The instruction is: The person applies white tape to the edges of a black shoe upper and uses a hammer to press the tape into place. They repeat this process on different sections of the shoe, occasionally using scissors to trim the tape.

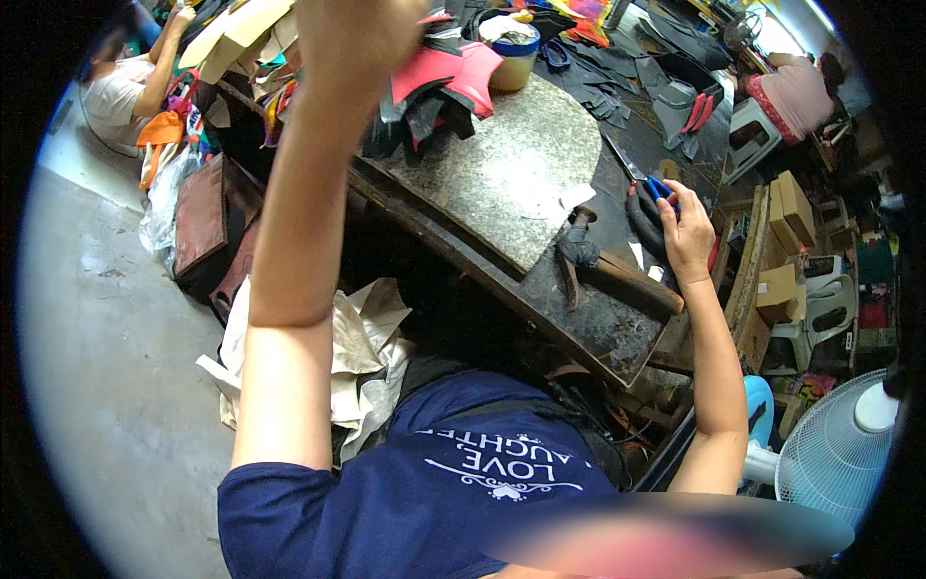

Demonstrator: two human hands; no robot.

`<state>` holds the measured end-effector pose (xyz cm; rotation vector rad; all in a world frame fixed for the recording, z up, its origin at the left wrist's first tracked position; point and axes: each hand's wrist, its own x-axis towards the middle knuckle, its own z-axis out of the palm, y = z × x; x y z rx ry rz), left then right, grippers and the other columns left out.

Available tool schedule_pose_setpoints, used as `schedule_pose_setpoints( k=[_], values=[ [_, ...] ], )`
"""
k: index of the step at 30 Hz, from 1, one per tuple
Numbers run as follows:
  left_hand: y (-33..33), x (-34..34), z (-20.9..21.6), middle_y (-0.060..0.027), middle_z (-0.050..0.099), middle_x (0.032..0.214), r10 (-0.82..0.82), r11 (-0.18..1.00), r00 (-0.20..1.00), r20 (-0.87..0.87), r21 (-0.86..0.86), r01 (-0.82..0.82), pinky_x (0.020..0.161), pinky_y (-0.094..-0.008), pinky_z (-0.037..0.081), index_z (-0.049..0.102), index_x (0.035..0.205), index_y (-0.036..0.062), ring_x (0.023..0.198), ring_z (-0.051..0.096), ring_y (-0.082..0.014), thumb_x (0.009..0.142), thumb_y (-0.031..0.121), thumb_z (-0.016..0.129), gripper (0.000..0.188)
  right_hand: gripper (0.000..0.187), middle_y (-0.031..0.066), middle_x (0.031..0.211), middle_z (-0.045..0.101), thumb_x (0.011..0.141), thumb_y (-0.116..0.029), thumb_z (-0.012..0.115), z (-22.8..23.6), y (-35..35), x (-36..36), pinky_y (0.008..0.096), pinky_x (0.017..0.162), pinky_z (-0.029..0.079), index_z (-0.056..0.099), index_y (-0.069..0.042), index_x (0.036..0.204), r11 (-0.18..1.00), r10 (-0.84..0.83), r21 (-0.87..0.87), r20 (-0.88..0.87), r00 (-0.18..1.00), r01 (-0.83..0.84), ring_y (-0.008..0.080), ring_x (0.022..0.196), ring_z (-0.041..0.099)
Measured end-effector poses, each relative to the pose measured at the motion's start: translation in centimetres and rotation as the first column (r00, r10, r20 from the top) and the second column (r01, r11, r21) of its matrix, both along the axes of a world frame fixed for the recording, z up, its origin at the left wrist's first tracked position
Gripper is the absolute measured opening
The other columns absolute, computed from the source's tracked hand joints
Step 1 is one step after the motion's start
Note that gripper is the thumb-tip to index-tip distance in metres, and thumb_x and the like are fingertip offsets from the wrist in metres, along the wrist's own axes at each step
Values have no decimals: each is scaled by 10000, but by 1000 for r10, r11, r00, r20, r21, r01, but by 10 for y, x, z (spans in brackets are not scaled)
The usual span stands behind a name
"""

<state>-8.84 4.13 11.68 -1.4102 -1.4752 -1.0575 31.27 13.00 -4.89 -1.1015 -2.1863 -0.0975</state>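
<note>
My left arm stretches up across the view. My left hand (359, 43) is blurred at the top edge, beside a pile of black and pink cut pieces (446, 82), and its fingers cannot be made out. At the right side of the workbench, the curled fingers of my right hand (688, 236) are at the blue handles of a pair of scissors (658, 187). The scissors' blades point away to the upper left. Just left of this hand lies a hammer (622, 280) with a wooden handle, its head by the rim of a speckled stone slab (540, 145).
A tub of yellowish stuff with a blue rim (511, 56) stands on the slab's far edge. Black scraps (603, 82) cover the bench behind. A white fan (834, 439) and cartons (789, 207) are at right. Two other people sit beyond the bench, far left and far right.
</note>
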Motion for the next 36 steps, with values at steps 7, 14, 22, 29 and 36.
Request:
schedule_pose_setpoints(
  k=[7, 14, 22, 29, 36],
  values=[
    [-13, 94, -116, -123, 558, 1281, -547, 732, 837, 19, -475, 489, 1055, -452, 386, 631, 1138, 108, 1247, 480, -322, 789, 261, 732, 394, 261, 121, 799, 669, 938, -381, 569, 16, 16, -9, 400, 640, 501, 653, -175, 1074, 987, -70, -144, 13, 997, 71, 316, 742, 666],
    [18, 86, -173, -235, 418, 1395, -353, 714, 916, 190, -579, 395, 1082, -481, 332, 545, 1273, 50, 1306, 384, -400, 835, 494, 651, 633, 310, 111, 889, 685, 886, -371, 625, 24, 95, -25, 391, 727, 509, 671, -115, 1056, 968, -75, -240, 3, 997, 73, 278, 823, 669],
    [18, 81, -170, -262, 406, 1408, -268, 635, 917, 296, -662, 399, 1086, -475, 341, 536, 1284, 21, 1315, 384, -411, 881, 517, 583, 641, 639, 186, 1243, 613, 837, -400, 686, 15, 187, -44, 436, 989, 461, 475, -125, 1375, 840, -378, -254, 361, 853, 480, 352, 1176, 572],
    [16, 84, -164, -267, 437, 1375, -263, 611, 913, 313, -678, 408, 1079, -478, 352, 541, 1247, 14, 1302, 409, -422, 878, 506, 594, 617, 418, 159, 1123, 673, 824, -257, 662, 15, 202, -30, 452, 921, 502, 629, -152, 1227, 860, -385, -83, 544, 746, 504, 329, 1057, 644],
    [19, 87, -170, -260, 453, 1351, -262, 621, 916, 305, -673, 402, 1058, -493, 368, 544, 1210, 11, 1269, 440, -426, 867, 506, 608, 605, 242, 89, 922, 711, 853, -362, 623, 31, 203, -20, 422, 757, 512, 689, -198, 1018, 904, -415, -138, -47, 909, 405, 303, 893, 677]
  ],
)
